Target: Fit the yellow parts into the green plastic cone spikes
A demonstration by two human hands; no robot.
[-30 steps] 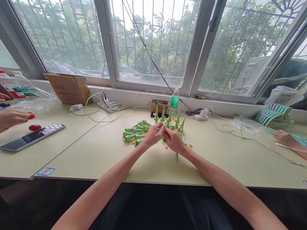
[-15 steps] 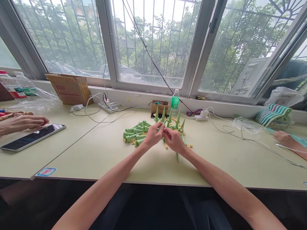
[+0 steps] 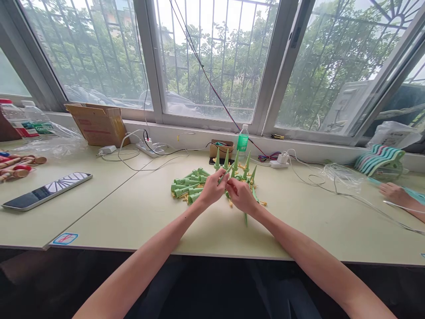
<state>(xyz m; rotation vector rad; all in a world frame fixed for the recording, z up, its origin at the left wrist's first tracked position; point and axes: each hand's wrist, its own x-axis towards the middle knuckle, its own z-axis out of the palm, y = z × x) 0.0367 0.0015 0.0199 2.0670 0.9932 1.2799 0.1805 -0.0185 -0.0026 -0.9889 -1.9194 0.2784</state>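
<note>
Over the middle of the table, my left hand [image 3: 214,187] is closed around a green plastic watering spike [image 3: 225,172], whose pointed end shows above the fingers. Right beside it, my right hand [image 3: 241,194] is pinched against the left fingertips; what it grips is hidden. A green pointed tip [image 3: 246,219] sticks out below my right hand. Behind the hands stand several upright green spikes [image 3: 234,165], with small yellow valves [image 3: 262,203] among them. To the left lies a pile of hollow green tubes [image 3: 184,189].
A green-labelled bottle [image 3: 242,138] and a small cardboard box [image 3: 221,149] stand behind the spikes. Left are a phone [image 3: 48,191], red-and-wood pieces [image 3: 20,168] and a larger carton [image 3: 96,125]. Cables, hangers [image 3: 379,158] and another person's hand [image 3: 392,192] are at right.
My hands hold nearly the same pose, with only slight finger movement. At the left, another person's hand put red pieces down by the wooden ones and has left the view.
</note>
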